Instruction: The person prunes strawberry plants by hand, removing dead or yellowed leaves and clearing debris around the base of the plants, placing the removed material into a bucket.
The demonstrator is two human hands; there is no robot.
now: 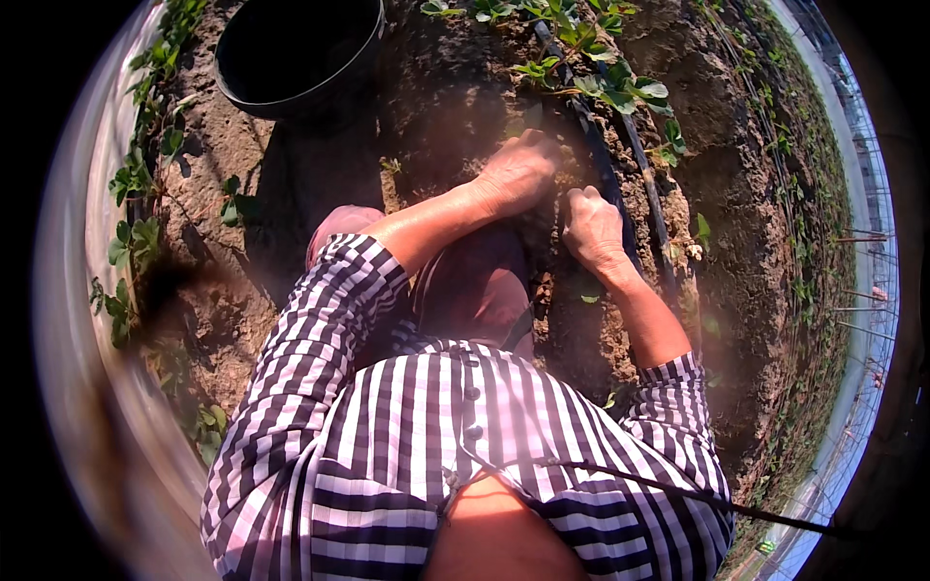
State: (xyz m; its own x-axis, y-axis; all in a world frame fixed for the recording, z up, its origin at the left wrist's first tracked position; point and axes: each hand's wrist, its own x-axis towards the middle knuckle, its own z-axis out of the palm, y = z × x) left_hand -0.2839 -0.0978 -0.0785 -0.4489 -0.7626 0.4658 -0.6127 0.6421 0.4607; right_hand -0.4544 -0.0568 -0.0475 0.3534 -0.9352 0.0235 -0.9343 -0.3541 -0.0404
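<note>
My left hand point(519, 171) reaches over the soil just past my knee, its fingers curled with the fingertips hidden. Close to its right, my right hand point(594, 226) is also curled, beside a dark drip irrigation hose point(614, 181). Whether either hand holds something cannot be made out. Leafy green plants point(621, 87), which look like strawberry plants, grow along the hoses beyond my hands. A small loose green leaf point(589, 298) lies on the soil below my right hand.
A black plastic bucket point(290, 109) stands on the soil at the upper left. More green plants point(131, 174) line a pale plastic sheet point(102, 240) at the left. A second hose point(647, 174) runs beside the first. Further planted rows point(806, 218) stretch along the right.
</note>
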